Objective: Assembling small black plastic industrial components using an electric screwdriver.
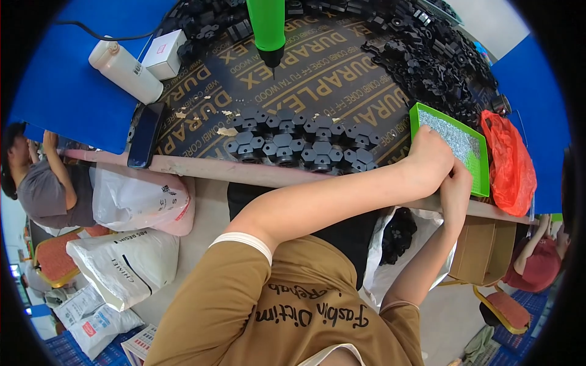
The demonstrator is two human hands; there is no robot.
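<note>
head view, looking down on a dark printed board that serves as worktop. both hands meet at the board's right front corner, against the near rim of a shallow green tray. the left hand is curled loosely with its knuckles up, resting at the tray's front left corner; the right hand is closed in a pinch just beside it, fingertips toward the tray. what they pinch is too small to tell. the tray holds a thin grey layer of tiny pieces, probably small fasteners. judged step: picking a small piece from the tray; the next move would call for a fine fingertip grip. a block of black hexagonal parts lies in rows along the front edge, left of the hands and well apart from the tray. a loose heap of black parts fills the far right of the board. a green tool hangs over the far middle. a red bag lies just right of the tray.
</note>
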